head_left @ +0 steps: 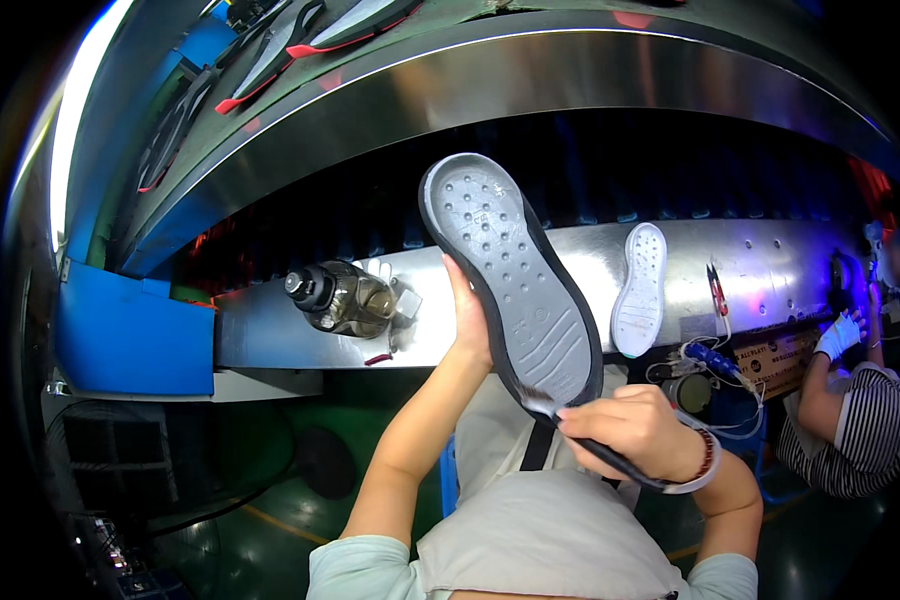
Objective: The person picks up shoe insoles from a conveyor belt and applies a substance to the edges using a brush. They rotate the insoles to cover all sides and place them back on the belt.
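A grey shoe sole (pixel 515 270) with a raised black rim stands tilted in front of me, its inner face with bumps and grooves toward me. My left hand (pixel 467 318) is closed on its left edge; most of the fingers are hidden behind it. In my right hand (pixel 638 432) is a brush (pixel 620 462) with a dark handle, its bristles touching the sole's lower rim. On the metal bench, to the right of the held sole, lies a smaller white sole or insole (pixel 640 290).
A dark-capped translucent bottle (pixel 345 298) stands on the bench (pixel 425 275) at left. Red-handled pliers or snips (pixel 716 290), a round container (pixel 688 392) and cables are at right. A co-worker's gloved hand (pixel 840 335) is farther right. Red-edged black soles (pixel 270 65) lie on the upper green surface.
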